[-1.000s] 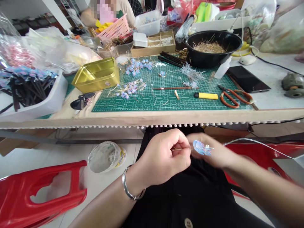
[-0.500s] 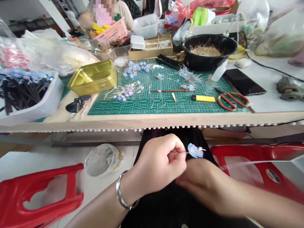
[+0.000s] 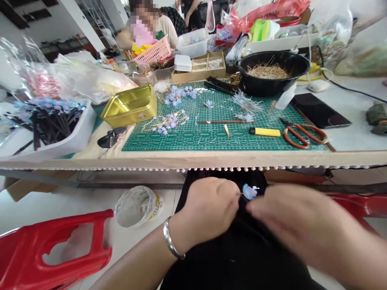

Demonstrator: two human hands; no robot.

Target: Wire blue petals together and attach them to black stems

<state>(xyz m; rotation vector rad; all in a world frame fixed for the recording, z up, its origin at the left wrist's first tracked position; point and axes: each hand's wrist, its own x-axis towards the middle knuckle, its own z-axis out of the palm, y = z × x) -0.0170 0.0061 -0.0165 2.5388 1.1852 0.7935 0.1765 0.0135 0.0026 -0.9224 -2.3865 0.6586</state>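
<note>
While the left hand (image 3: 208, 211) pinches the stem of a small blue flower (image 3: 249, 191) over the lap, fingers curled tight to steady it, the blurred right hand (image 3: 290, 219) hovers just beside, its grip unclear

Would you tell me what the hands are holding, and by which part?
The left hand pinches the blue flower by its thin stem; the blurred right hand seems empty.

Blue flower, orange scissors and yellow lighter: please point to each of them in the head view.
blue flower (image 3: 249, 191), head view, on its petals between the hands
orange scissors (image 3: 304, 135), head view, on the handle loops
yellow lighter (image 3: 265, 131), head view, middle of its body
</note>
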